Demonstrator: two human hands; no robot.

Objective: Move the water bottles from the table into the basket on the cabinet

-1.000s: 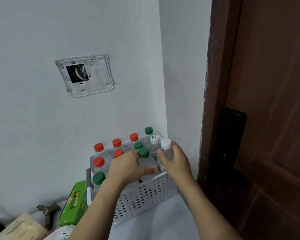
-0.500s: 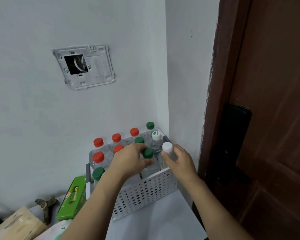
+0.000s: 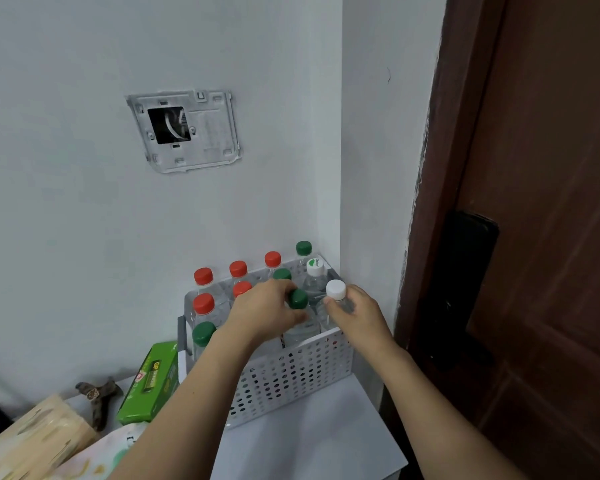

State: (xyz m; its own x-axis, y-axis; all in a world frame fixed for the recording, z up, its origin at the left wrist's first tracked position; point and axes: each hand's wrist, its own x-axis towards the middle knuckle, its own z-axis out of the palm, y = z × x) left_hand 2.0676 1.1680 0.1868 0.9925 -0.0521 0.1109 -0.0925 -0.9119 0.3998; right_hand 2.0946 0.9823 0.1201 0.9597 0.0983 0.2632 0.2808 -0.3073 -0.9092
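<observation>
Both upright in basket [image 3: 302, 375], left hand [image 3: 264, 311] gripping green-capped bottle [image 3: 298, 299], right hand [image 3: 359, 315] gripping white-capped bottle [image 3: 335, 291]

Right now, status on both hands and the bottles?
Left hand grips green-capped bottle, right hand grips white-capped bottle. Both bottles down in basket. Basket crowded; nothing else blocking.

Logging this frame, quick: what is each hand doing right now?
Left hand: grips the green-capped bottle in the basket.
Right hand: grips the white-capped bottle in the basket.
</observation>
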